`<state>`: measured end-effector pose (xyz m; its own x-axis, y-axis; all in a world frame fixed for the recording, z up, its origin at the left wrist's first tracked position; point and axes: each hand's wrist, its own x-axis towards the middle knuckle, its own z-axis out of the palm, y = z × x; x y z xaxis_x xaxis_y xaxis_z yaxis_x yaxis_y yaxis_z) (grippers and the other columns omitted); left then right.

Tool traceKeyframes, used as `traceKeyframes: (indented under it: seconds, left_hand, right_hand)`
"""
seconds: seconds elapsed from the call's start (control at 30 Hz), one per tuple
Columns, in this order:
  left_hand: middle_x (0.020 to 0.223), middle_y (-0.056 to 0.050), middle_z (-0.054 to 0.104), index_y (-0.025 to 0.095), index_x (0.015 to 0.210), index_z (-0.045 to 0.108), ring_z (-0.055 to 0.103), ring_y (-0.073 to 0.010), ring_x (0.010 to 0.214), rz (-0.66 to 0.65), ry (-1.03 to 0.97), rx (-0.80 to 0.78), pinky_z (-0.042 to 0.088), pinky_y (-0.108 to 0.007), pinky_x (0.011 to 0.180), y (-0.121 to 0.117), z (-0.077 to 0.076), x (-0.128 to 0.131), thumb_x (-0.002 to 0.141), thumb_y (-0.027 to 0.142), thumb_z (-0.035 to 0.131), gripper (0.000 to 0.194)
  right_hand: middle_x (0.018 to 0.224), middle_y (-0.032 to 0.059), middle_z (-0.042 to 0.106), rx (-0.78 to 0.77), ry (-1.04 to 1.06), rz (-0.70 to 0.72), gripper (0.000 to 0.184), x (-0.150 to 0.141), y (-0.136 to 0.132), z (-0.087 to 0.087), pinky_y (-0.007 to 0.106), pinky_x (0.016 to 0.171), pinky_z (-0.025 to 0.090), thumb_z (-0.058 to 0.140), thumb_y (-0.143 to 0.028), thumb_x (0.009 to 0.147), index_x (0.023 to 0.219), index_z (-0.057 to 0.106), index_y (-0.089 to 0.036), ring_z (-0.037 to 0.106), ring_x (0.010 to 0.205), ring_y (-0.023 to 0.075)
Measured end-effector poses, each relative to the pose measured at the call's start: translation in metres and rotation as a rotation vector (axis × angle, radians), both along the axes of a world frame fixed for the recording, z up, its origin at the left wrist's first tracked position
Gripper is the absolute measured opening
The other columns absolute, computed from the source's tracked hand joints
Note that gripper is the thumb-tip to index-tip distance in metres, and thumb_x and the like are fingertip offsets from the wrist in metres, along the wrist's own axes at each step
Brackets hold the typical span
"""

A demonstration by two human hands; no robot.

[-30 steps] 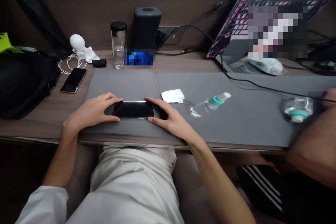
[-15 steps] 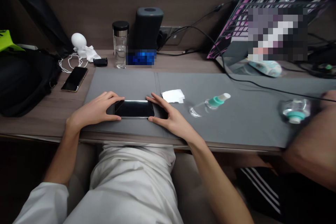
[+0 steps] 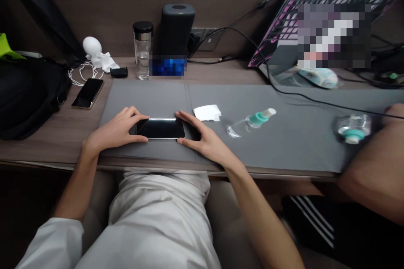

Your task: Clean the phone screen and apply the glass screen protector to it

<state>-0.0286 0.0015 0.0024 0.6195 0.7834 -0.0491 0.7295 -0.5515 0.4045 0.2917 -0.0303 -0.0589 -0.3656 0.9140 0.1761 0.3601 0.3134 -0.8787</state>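
A smartphone [image 3: 162, 129] with a dark screen lies sideways on the grey desk mat [image 3: 252, 155], screen up. My left hand [image 3: 116, 131] grips its left end, thumb on the near edge and fingers on the far edge. In the same way my right hand [image 3: 206, 138] holds the right end between thumb and fingers. Just beyond my right hand sits a white folded paper or wipe [image 3: 207, 112]. A clear spray bottle [image 3: 238, 129] with a teal collar and white cap lies on its side to the right.
Another phone [image 3: 88, 93] lies left, by a black bag [image 3: 28, 96]. Behind stand a water bottle [image 3: 143, 50] and a dark box-shaped device [image 3: 177, 29]. A cable [image 3: 303, 94] crosses the mat from the laptop [image 3: 280, 29]. Another person's arm [image 3: 375, 172] rests right, near a second bottle [image 3: 352, 128].
Both hands keep hold of the phone, which stays in place on the mat. The left fingers and thumb reach slightly further along it. The view shifts a little.
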Motion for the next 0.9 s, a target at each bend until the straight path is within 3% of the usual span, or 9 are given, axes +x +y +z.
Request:
traceKeyframes:
  seconds: [0.13, 0.3, 0.47, 0.53, 0.7, 0.9]
  left_hand:
    - [0.134, -0.009, 0.056, 0.024, 0.15, 0.057, 0.051, -0.0318, 0.133, 0.004, -0.001, -0.024, 0.043, -0.044, 0.115, 0.002, -0.001, -0.001, 0.094, 0.07, 0.068, 0.073]
    - [0.134, -0.008, 0.055, 0.026, 0.148, 0.057, 0.05, -0.0314, 0.133, 0.022, -0.02, -0.033, 0.043, -0.044, 0.114, 0.001, -0.002, -0.001, 0.093, 0.072, 0.068, 0.073]
    - [0.136, -0.008, 0.056, 0.027, 0.147, 0.057, 0.049, -0.0316, 0.134, -0.005, -0.067, -0.03, 0.041, -0.043, 0.116, 0.002, -0.01, -0.004, 0.093, 0.071, 0.068, 0.07]
    - [0.135, -0.008, 0.056, 0.026, 0.146, 0.058, 0.05, -0.0323, 0.132, -0.007, -0.07, -0.017, 0.041, -0.044, 0.115, 0.004, -0.014, -0.006, 0.093, 0.072, 0.068, 0.071]
    - [0.131, -0.009, 0.058, 0.024, 0.142, 0.059, 0.051, -0.0335, 0.126, -0.002, -0.076, -0.009, 0.043, -0.046, 0.111, 0.006, -0.014, -0.006, 0.094, 0.069, 0.067, 0.066]
    - [0.143, -0.011, 0.058, 0.026, 0.145, 0.058, 0.048, -0.0361, 0.135, 0.004, -0.106, -0.016, 0.039, -0.05, 0.116, 0.007, -0.015, -0.004, 0.094, 0.062, 0.068, 0.063]
  right_hand:
    - [0.167, 0.0014, 0.052, 0.0, -0.01, -0.012, 0.072, 0.0, 0.001, -0.002, 0.055, 0.133, 0.034, 0.076, -0.038, 0.095, 0.16, 0.047, -0.039, 0.047, 0.155, 0.0284]
    - [0.17, 0.0038, 0.048, 0.085, -0.062, -0.016, 0.078, 0.001, -0.002, -0.001, 0.059, 0.131, 0.036, 0.078, -0.046, 0.094, 0.163, 0.043, -0.039, 0.045, 0.157, 0.0302]
    - [0.165, 0.0088, 0.054, 0.543, -0.259, -0.05, 0.037, -0.019, -0.006, 0.015, 0.063, 0.13, 0.036, 0.062, -0.03, 0.104, 0.141, 0.065, -0.03, 0.04, 0.16, 0.0306]
    - [0.164, 0.0117, 0.055, 0.65, -0.387, 0.035, 0.036, -0.037, -0.005, 0.024, 0.062, 0.129, 0.037, 0.055, -0.017, 0.101, 0.133, 0.07, -0.024, 0.041, 0.159, 0.0303]
    - [0.165, 0.0143, 0.053, 0.708, -0.489, 0.166, 0.038, -0.084, 0.007, 0.035, 0.057, 0.132, 0.035, 0.055, -0.012, 0.095, 0.127, 0.076, -0.017, 0.041, 0.159, 0.0315]
    - [0.169, 0.0127, 0.048, 0.682, -0.49, 0.158, 0.041, -0.099, 0.015, 0.034, 0.055, 0.133, 0.032, 0.056, -0.012, 0.094, 0.128, 0.078, -0.018, 0.036, 0.162, 0.0304]
